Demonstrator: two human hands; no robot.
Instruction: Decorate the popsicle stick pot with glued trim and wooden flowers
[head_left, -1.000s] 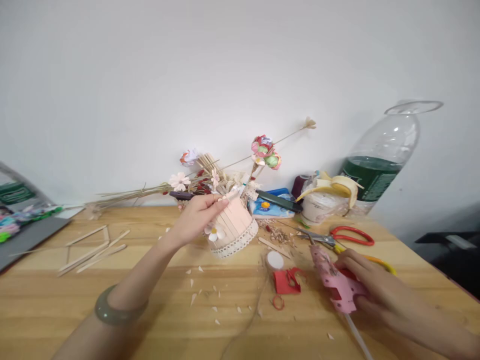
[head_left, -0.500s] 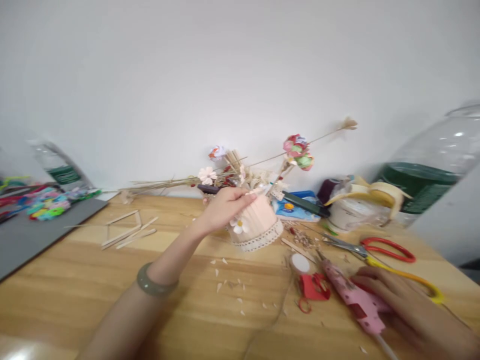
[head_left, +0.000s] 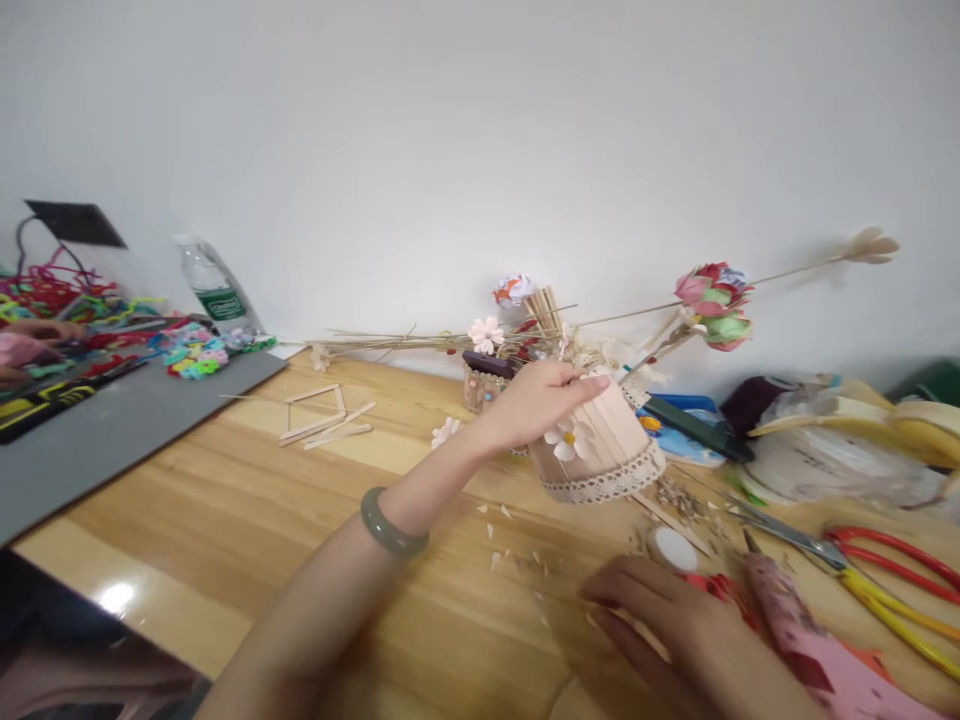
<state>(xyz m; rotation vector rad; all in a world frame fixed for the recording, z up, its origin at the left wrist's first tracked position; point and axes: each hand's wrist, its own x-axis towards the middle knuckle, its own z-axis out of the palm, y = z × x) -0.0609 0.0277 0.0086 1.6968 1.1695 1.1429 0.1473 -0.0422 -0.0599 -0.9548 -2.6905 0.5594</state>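
My left hand (head_left: 551,400) grips the upper part of a pot (head_left: 600,440) made of pale wooden sticks, tilted above the table. White lace trim runs around its lower edge, and a white flower (head_left: 570,437) with a yellow centre sits on its side. My right hand (head_left: 660,615) hovers low over the table, in front of the pot, fingers bent and the thumb slightly apart from them; nothing shows in it. Small white scraps (head_left: 495,545) lie to its left. Beside its wrist rests a pink glue gun (head_left: 814,640). Red-and-yellow-handled scissors (head_left: 832,550) lie behind the gun.
Craft flowers (head_left: 712,300) and dried stems stand behind the pot. A white round lid (head_left: 673,549) lies near my right hand. Sticks (head_left: 326,415) form a loose outline at left. Another person's hand (head_left: 34,345) is by a grey mat (head_left: 135,455) with a water bottle (head_left: 214,290) behind.
My right hand has left the glue gun's side and moved left, in front of the pot. The view has turned left; my left hand still holds the pot.
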